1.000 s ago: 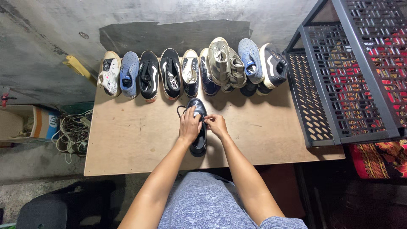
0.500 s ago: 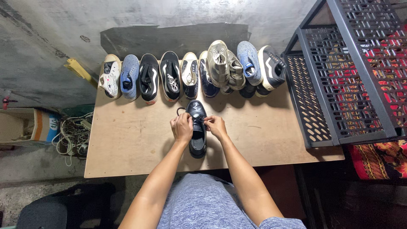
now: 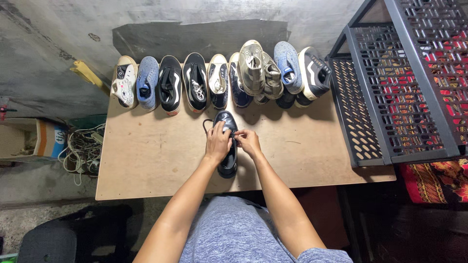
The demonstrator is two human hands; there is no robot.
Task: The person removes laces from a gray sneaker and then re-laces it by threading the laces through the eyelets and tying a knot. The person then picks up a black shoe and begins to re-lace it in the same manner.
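A dark navy lace-up shoe (image 3: 227, 163) lies toe-away on the wooden table (image 3: 146, 165), in front of me. My left hand (image 3: 218, 142) rests on top of the shoe's middle, fingers curled over the lacing. My right hand (image 3: 247, 141) pinches the shoe's lace at its right side. A loop of black lace (image 3: 206, 123) sticks out to the left of the toe.
A row of several shoes (image 3: 195, 85) lines the table's far edge against the wall. A black perforated rack (image 3: 390, 83) stands at the right. A cardboard box (image 3: 34, 139) and tangled cables (image 3: 80, 148) sit on the floor at left.
Both hands have shifted slightly on the shoe's laces; the shoe stays in the same place on the table.
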